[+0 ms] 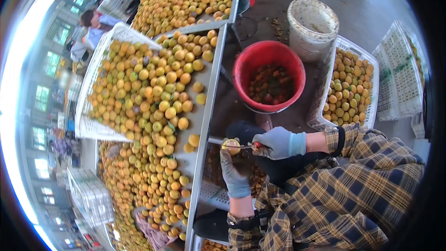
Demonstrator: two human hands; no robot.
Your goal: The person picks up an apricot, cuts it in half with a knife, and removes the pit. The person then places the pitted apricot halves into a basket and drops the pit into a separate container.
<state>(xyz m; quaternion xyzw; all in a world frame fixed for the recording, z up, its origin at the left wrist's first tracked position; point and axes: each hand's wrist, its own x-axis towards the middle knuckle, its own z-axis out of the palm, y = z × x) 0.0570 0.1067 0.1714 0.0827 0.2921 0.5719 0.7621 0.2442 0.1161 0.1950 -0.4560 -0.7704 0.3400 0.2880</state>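
Observation:
My left hand (233, 176), in a grey glove, is closed around a round yellow fruit (231, 146) that looks like an apricot. In my right hand (277, 143), also gloved, is a small knife with a red handle (256, 145). Its thin metal blade reaches left to the fruit and appears to touch it. Both hands meet over my lap, beside the metal edge of the sorting table (211, 102). Just beyond them stands a red bucket (240, 72) partly filled with dark reddish scraps or fruit.
Heaped yellow-orange fruit (167, 111) covers much of the table, some spilling from a tilted white crate (83, 111). A stained white bucket (297, 42) and a white crate of fruit (319, 107) stand on the floor at right. Another person (95, 28) is across the table.

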